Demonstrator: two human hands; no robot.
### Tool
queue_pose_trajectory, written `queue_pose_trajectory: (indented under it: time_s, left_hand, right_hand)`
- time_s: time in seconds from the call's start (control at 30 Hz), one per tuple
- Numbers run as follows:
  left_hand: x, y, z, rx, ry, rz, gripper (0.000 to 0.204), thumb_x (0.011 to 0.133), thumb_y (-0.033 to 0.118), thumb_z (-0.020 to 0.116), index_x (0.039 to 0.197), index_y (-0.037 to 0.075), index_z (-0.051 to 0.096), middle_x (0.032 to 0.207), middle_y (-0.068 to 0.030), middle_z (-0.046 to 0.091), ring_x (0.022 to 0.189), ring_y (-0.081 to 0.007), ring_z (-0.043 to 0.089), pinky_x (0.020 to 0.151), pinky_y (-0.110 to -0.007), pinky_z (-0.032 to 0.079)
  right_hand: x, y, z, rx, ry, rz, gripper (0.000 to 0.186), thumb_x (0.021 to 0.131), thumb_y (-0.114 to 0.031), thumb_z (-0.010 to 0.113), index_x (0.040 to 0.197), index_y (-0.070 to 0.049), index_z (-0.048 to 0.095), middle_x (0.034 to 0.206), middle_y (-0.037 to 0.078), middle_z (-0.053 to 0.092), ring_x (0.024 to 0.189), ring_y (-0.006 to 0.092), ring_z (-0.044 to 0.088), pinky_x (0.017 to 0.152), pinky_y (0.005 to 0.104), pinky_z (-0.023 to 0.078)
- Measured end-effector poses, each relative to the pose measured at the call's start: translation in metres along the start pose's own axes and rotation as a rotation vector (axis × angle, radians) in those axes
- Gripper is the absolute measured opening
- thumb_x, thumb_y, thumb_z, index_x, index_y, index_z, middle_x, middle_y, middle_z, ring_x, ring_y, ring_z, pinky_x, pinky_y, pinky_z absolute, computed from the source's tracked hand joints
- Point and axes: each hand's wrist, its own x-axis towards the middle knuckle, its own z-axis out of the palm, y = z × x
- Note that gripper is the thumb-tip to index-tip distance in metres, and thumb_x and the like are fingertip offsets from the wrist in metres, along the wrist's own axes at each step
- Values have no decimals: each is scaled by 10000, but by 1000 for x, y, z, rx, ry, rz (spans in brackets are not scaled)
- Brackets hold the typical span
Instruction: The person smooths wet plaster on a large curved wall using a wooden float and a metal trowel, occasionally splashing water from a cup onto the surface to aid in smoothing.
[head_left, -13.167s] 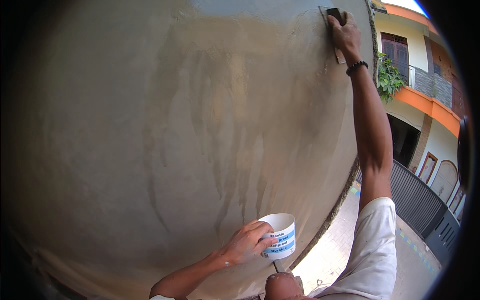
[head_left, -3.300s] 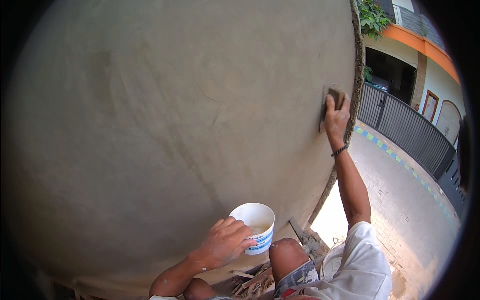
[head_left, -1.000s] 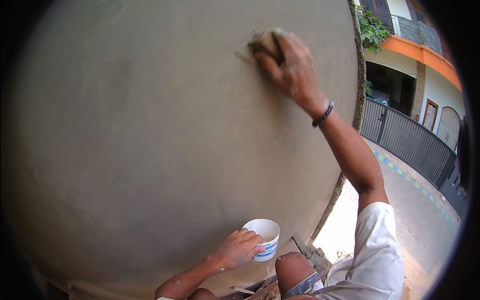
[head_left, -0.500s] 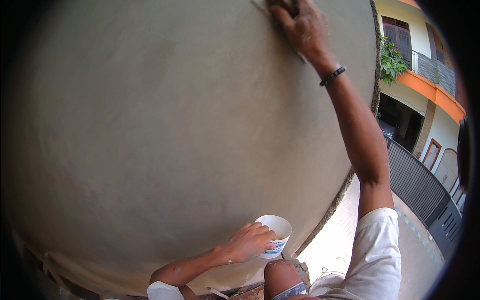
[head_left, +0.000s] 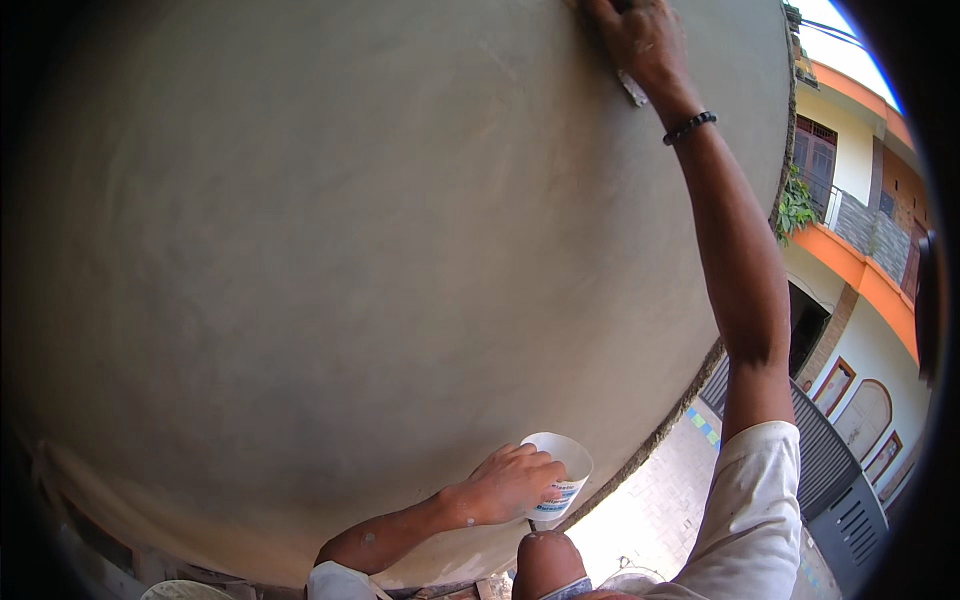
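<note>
High on the grey plastered wall [head_left: 380,230], my right hand [head_left: 645,45] is closed on a trowel at the top edge of the view; only a pale end of the trowel [head_left: 632,90] shows beyond my fingers, which partly hide it. Low in the picture my left hand [head_left: 505,480] grips a small white tub [head_left: 572,455] with blue bands by its near side, fingers over the rim. The tub is just above my bare knee [head_left: 548,560].
The wall's rough edge [head_left: 650,450] runs down the right. Beyond lie a paved lane [head_left: 665,490], a dark metal gate [head_left: 840,510] and a house with an orange band [head_left: 845,255] and leafy branches [head_left: 795,210]. A pale bucket rim [head_left: 185,590] sits at bottom left.
Since a second ago my right hand has risen with the trowel and the view has tilted upward. The dark streaks of 13 seconds ago have given way to a more even surface.
</note>
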Motion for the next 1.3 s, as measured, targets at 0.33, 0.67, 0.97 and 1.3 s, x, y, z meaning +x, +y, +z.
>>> queue_pose_trajectory:
  time_s: [0.33, 0.67, 0.97, 1.3]
  left_hand:
    - [-17, -3, -6, 6, 86, 99, 246, 974, 338, 544, 1032, 110, 615, 954, -72, 616, 969, -253, 573, 903, -410, 427]
    - [-16, 18, -24, 8, 126, 106, 218, 943, 301, 591, 1045, 109, 611, 980, -84, 634, 1024, -270, 586, 899, -419, 434]
    - [-13, -2, -17, 66, 46, -7, 204, 949, 294, 581, 1028, 108, 610, 970, -75, 626, 998, -268, 577, 887, -427, 431]
    - [-14, 6, -21, 24, -28, 50, 203, 945, 276, 587, 1018, 88, 608, 943, -93, 605, 965, -279, 571, 892, -416, 439]
  right_hand:
    - [-89, -52, 37, -9, -49, -497, 471, 882, -350, 690, 1222, -41, 584, 1044, 194, 643, 1015, 400, 614, 824, 458, 498]
    - [-45, 182, -48, -289, 144, 319, 676, 832, -500, 685, 1247, 21, 569, 1194, 257, 644, 1121, 405, 616, 973, 455, 468]
    - [-19, 64, 2, -161, -67, -62, 615, 894, -458, 654, 1278, 11, 550, 1187, 246, 625, 1082, 432, 594, 935, 459, 469]
    - [-127, 270, -65, -181, 229, 617, 695, 790, -489, 731, 1245, 13, 578, 1205, 221, 650, 1113, 368, 629, 974, 437, 476]
